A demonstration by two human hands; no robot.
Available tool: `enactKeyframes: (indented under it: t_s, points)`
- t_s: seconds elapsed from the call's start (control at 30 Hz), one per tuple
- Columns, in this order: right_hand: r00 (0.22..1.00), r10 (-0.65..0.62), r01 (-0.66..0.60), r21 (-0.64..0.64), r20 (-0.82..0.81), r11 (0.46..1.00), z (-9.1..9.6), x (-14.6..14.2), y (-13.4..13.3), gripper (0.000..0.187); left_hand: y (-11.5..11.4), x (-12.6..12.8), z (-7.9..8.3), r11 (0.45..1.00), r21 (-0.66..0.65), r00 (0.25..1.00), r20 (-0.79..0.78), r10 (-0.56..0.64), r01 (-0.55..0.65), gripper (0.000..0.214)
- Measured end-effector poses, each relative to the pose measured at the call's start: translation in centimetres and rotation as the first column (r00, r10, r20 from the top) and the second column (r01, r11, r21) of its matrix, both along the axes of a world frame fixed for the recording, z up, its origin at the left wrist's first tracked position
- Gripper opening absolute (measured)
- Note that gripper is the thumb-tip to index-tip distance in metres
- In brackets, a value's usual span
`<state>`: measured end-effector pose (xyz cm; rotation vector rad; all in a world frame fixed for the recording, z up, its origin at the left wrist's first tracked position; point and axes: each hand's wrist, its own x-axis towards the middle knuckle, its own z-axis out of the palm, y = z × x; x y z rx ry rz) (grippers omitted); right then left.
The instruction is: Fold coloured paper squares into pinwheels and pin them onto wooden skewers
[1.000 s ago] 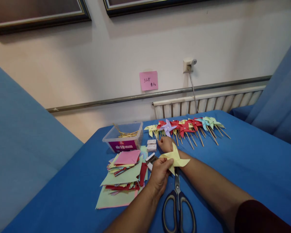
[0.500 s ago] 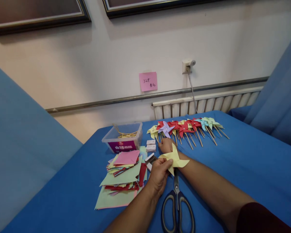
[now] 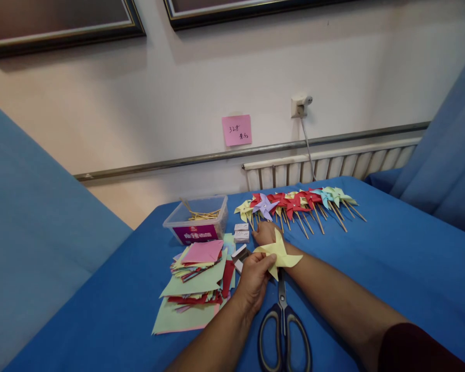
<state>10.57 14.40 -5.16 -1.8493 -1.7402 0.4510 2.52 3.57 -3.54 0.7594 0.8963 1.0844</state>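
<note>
Between thumb and fingers, my left hand (image 3: 252,279) pinches a pale yellow paper pinwheel (image 3: 282,256), its blades folded to the middle. Beyond it, my right hand (image 3: 266,232) reaches across with its fingers curled downward; the pinwheel hides part of it, and what the fingers hold, if anything, is out of sight. Just left of the hands lie a small opened box (image 3: 240,254) and two small white boxes (image 3: 241,236). Dark-handled scissors (image 3: 282,320) rest below the pinwheel, their blade tips hidden under it.
Finished pinwheels on sticks (image 3: 294,204) lie in a row at the back. A clear plastic tub (image 3: 221,219) with wooden sticks stands at back left. Stacked coloured paper (image 3: 196,279) lies before it on the blue cloth (image 3: 112,305). A radiator (image 3: 333,163) and wall are behind.
</note>
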Motion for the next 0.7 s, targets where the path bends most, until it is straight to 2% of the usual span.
enactKeyframes:
  t_s: [0.2,0.3,0.37,0.57,0.6,0.63,0.7]
  points:
    - [0.971,-0.004,0.028,0.095,-0.239,0.995,-0.1,1.4,-0.8,0.028,0.2,-0.1,0.0,1.0,0.01,1.0,0.009,-0.024,0.024,0.026]
    - [0.913,-0.018,0.067,0.107,-0.408,0.992,-0.6,2.6,-1.6,0.031,0.3,-0.1,-0.1,1.0,0.005,1.0,0.017,-0.016,0.016,0.026]
    - [0.845,-0.026,0.086,0.089,-0.535,0.992,-1.0,3.2,-2.6,0.033,0.3,0.0,-0.2,1.0,-0.002,1.0,0.019,-0.006,0.006,0.026]
    - [0.562,-0.048,0.114,0.02,-0.826,0.993,-1.0,3.4,-7.6,0.052,0.4,-0.1,-0.2,1.0,0.011,1.0,0.01,-0.006,0.006,0.027]
    - [0.494,-0.048,0.096,0.0,-0.868,0.995,-0.9,3.4,-8.5,0.055,0.4,-0.1,-0.2,1.0,0.019,1.0,0.008,-0.009,0.009,0.027]
    - [0.359,-0.067,0.074,-0.042,-0.931,0.996,-0.7,3.4,-9.2,0.055,0.4,-0.1,-0.3,1.0,0.026,1.0,0.006,-0.01,0.01,0.026]
    - [0.148,-0.111,0.049,-0.104,-0.983,0.993,-0.4,3.6,-10.2,0.056,0.4,-0.1,-0.3,0.999,0.04,1.0,0.001,-0.007,0.007,0.026]
